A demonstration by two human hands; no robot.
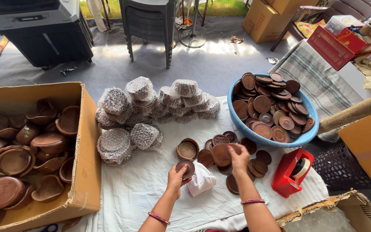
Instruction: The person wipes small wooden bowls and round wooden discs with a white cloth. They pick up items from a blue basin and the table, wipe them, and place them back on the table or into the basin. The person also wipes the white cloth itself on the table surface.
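A white cloth point(151, 189) covers the table, and on its left side stands an open cardboard box point(84, 172) full of brown wooden bowls and dishes. Further back lies a heap of net-wrapped bundles point(151, 107), and at the far right a blue basin point(271, 141) holds many round wooden lids. Near the basin sits a red tape dispenser point(290, 174). Between these, loose wooden discs point(219, 150) are scattered on the cloth. The left hand point(176, 178) holds a small round wooden disc point(188, 167) upright, fingers clamped on its rim, just above a white cloth wad point(202, 180). The right hand point(239, 157) rests on the scattered discs, fingers closing on one. Such discs look stiff, light and smooth, probably best gripped by the edge; a drop could chip them.
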